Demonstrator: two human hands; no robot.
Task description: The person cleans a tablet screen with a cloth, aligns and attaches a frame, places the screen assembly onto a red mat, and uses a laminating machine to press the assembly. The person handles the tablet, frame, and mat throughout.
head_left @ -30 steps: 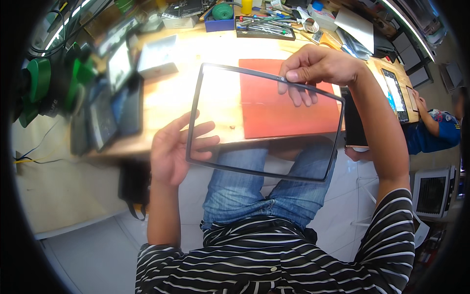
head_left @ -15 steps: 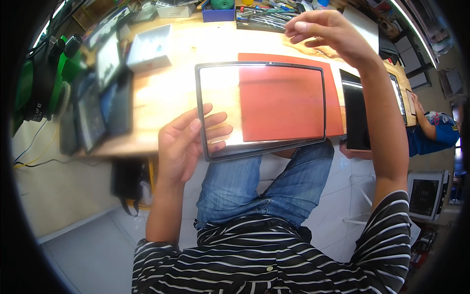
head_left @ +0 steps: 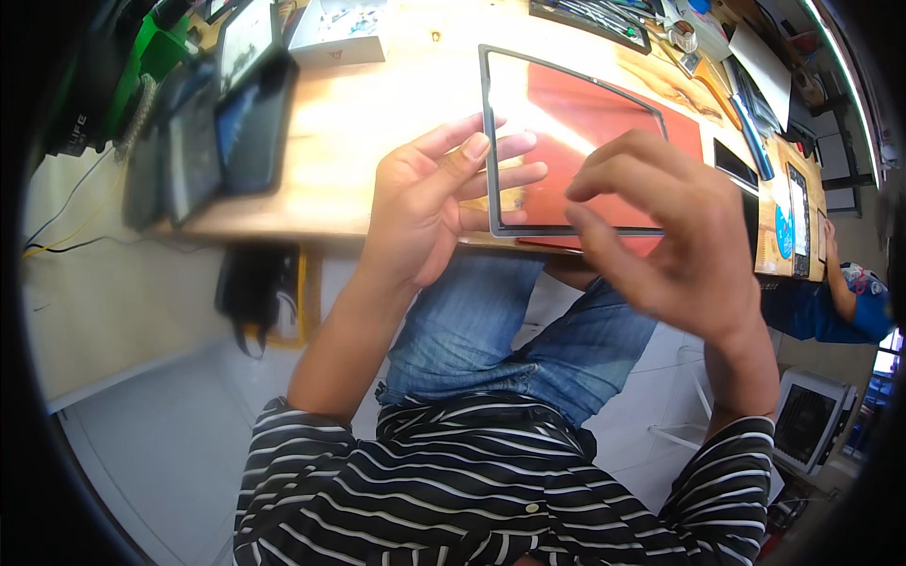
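A clear glass panel with a thin black border (head_left: 557, 141), like a tablet's front glass, is held up at a tilt. My left hand (head_left: 420, 193) grips its left edge, thumb in front and the other fingers showing through behind the glass. My right hand (head_left: 675, 236) is raised before the panel's right part and hides its lower right corner. Its fingers are curled, with a gap between thumb and forefinger and nothing visible in it. Behind the panel a red mat (head_left: 682, 132) lies on the wooden table (head_left: 321, 179).
Several dark tablets (head_left: 255, 123) lean together at the left. A white box (head_left: 344, 38) of small parts and a tool tray (head_left: 595, 21) stand at the back. Right of the mat are a blue-handled tool (head_left: 752, 137) and a phone-like device (head_left: 800, 217). A co-worker's arm (head_left: 840, 274) is at far right.
My right hand has come down from near the tool tray to the front of the glass panel. The panel, still in my left hand, is turned and sits farther right and higher in view.
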